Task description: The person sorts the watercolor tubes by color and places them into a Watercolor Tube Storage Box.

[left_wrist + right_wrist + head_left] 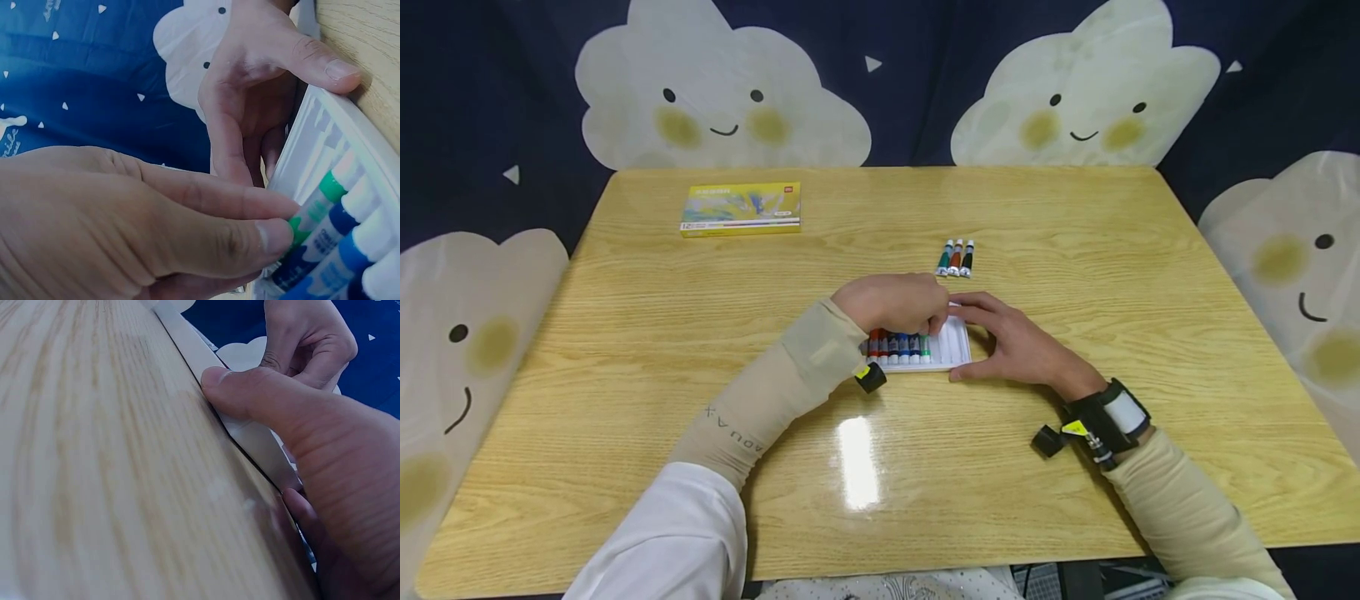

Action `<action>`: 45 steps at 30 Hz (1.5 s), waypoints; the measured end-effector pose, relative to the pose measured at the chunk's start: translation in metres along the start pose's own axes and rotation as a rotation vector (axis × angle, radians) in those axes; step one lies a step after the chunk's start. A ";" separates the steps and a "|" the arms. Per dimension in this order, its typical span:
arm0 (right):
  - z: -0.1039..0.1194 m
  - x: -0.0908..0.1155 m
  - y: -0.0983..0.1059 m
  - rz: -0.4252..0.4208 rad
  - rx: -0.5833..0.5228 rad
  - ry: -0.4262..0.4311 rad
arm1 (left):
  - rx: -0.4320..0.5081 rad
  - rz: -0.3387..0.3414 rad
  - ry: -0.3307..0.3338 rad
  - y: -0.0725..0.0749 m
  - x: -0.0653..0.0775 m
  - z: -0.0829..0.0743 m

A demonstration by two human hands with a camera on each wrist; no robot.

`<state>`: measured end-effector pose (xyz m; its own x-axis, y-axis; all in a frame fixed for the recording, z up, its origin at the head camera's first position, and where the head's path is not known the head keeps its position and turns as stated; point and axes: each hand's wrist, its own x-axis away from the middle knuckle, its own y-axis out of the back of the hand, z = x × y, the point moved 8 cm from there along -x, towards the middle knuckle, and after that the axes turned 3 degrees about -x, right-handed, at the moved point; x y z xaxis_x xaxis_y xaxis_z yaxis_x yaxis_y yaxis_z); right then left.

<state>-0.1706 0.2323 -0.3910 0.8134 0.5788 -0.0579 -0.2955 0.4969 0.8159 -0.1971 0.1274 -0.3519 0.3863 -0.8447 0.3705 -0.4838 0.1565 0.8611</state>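
A white plastic tray (956, 346) lies on the table with several paint tubes lined up in its left part. My left hand (895, 302) reaches over the tray from the left. In the left wrist view its thumb and forefinger pinch a green paint tube (317, 203), which lies at the right end of the row beside a dark blue tube (341, 219). My right hand (1018, 343) holds the tray's right end, thumb at the near edge and fingers toward the far edge. The right wrist view shows that thumb against the tray's side wall (187, 344).
Three loose paint tubes, teal (943, 260), reddish brown (956, 260) and black (967, 260), lie side by side beyond the tray. A yellow paint box (741, 210) lies at the back left of the wooden table (625, 333). A cloud-patterned dark blue cloth (913, 83) hangs behind.
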 end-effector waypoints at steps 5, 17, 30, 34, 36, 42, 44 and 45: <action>0.000 0.000 -0.001 0.010 -0.003 -0.006 | -0.012 -0.008 -0.015 0.001 0.000 -0.002; -0.001 0.001 0.000 0.011 0.001 -0.008 | -0.021 0.006 -0.020 0.000 0.003 -0.008; 0.001 0.003 0.001 0.010 -0.007 -0.006 | -0.035 -0.034 -0.046 0.007 0.005 -0.010; 0.001 0.002 0.002 0.010 -0.008 -0.005 | -0.023 -0.147 -0.098 0.024 0.009 -0.007; 0.001 0.002 0.002 0.012 -0.008 -0.012 | -0.006 -0.203 -0.128 0.032 0.011 -0.005; -0.002 0.000 0.001 0.012 -0.005 -0.021 | 0.029 -0.304 -0.167 0.048 0.012 0.008; -0.002 0.000 0.000 0.009 -0.005 -0.018 | 0.021 -0.313 -0.149 0.052 0.011 0.014; -0.002 0.000 0.000 0.008 -0.002 -0.018 | 0.013 -0.316 -0.139 0.054 0.011 0.017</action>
<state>-0.1714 0.2334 -0.3919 0.8199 0.5710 -0.0414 -0.3026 0.4936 0.8153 -0.2325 0.1178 -0.3073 0.4085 -0.9121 0.0342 -0.3679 -0.1302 0.9207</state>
